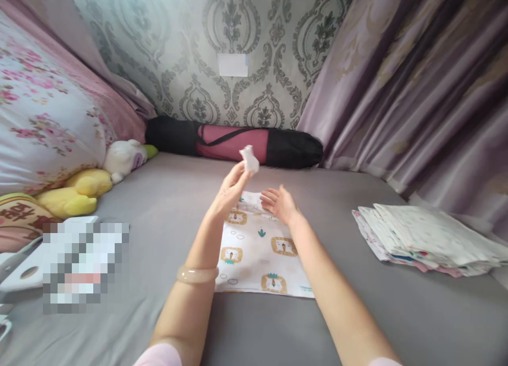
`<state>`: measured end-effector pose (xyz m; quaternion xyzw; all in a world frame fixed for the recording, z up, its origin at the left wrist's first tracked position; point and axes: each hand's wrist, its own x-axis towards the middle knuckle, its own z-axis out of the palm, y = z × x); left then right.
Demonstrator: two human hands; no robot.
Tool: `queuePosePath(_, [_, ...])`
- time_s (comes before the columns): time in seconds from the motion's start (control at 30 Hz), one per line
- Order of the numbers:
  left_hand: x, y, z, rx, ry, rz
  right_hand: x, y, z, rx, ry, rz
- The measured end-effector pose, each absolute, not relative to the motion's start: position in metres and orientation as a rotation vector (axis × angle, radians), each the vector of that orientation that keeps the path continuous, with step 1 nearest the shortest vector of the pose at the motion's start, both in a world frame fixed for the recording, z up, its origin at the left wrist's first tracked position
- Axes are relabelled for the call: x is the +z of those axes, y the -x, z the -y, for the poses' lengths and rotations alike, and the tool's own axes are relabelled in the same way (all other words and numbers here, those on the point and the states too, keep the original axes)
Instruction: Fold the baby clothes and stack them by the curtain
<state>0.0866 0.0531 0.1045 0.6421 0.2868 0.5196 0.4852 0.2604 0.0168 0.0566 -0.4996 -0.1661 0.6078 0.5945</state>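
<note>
A white cloth printed with lion faces (257, 252) lies flat on the grey bed sheet (166, 196) in front of me. My left hand (232, 186), with a pale bangle on the wrist, is raised above the cloth's far edge and pinches a small white crumpled scrap (250, 158) at its fingertips. My right hand (278, 203) hovers just over the cloth's far right corner, palm up, fingers loosely spread and holding nothing.
A stack of folded printed cloths (424, 241) sits at the right. A black and pink rolled bag (238, 142) lies along the wall. Plush toys (99, 180) and a floral pillow (43, 112) are at the left, purple curtains (416, 90) at the right.
</note>
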Motion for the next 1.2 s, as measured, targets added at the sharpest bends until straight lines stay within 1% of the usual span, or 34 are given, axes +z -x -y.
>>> queuePosePath(0.07, [0.104,-0.087,-0.049,1.088,-1.633,-0.774,0.052,-0.278,-0.011,1.421,1.129,0.26])
queuePosePath(0.23, [0.092,-0.055,-0.068,1.135,-1.55,-1.107,0.042,-0.292,-0.008,1.434,1.081,0.067])
queuePosePath(0.33, [0.082,-0.033,-0.082,1.064,-1.592,-1.353,0.043,-0.291,-0.01,1.449,1.059,0.061])
queuePosePath(0.4, [0.073,-0.027,-0.087,0.952,-1.714,-1.439,0.045,-0.29,-0.011,1.475,1.066,0.084])
queuePosePath(0.5, [0.056,-0.031,-0.09,0.663,-1.93,-1.452,0.047,-0.288,-0.011,1.468,1.137,0.182])
queuePosePath(0.6, [0.038,-0.043,-0.089,0.397,-2.102,-1.547,0.045,-0.291,-0.011,1.305,1.129,0.453])
queuePosePath(0.67, [0.029,-0.051,-0.087,0.304,-2.146,-1.688,0.04,-0.294,-0.012,1.164,1.116,0.644])
queuePosePath(0.73, [0.023,-0.054,-0.085,0.236,-2.136,-1.802,0.033,-0.299,-0.013,1.041,1.248,0.724])
queuePosePath(0.87, [0.021,-0.052,-0.084,0.205,-2.127,-1.895,0.019,-0.307,-0.016,0.885,1.597,0.85])
queuePosePath(1.0, [0.023,-0.051,-0.082,0.218,-2.125,-1.903,0.022,-0.313,-0.013,0.654,1.857,1.046])
queuePosePath(1.2, [0.02,-0.051,-0.083,0.21,-2.105,-1.935,0.031,-0.315,-0.007,0.453,1.92,1.284])
